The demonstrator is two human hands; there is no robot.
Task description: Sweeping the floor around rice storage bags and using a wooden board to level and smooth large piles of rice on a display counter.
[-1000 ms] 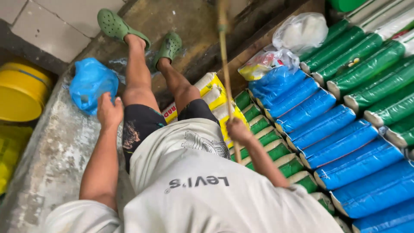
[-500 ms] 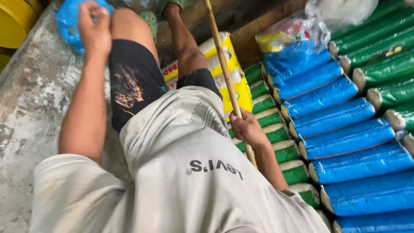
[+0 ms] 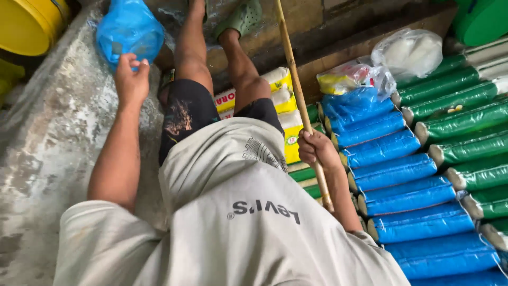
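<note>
Since half a second ago the left hand (image 3: pixel 131 79) has come off the blue plastic bag (image 3: pixel 129 29) and now hangs just below it at upper left, fingers loosely curled and empty. Right hand (image 3: pixel 316 150), mid-frame, is clamped round a bamboo stick (image 3: pixel 296 90) whose long axis runs from top centre down to lower right, beside rows of blue sacks (image 3: pixel 402 175) and green sacks (image 3: pixel 465 122).

A plastic bag (image 3: pixel 128 29) rests on the ledge (image 3: pixel 47 137) at left; stacked sacks (image 3: pixel 402 175) lie right.
</note>
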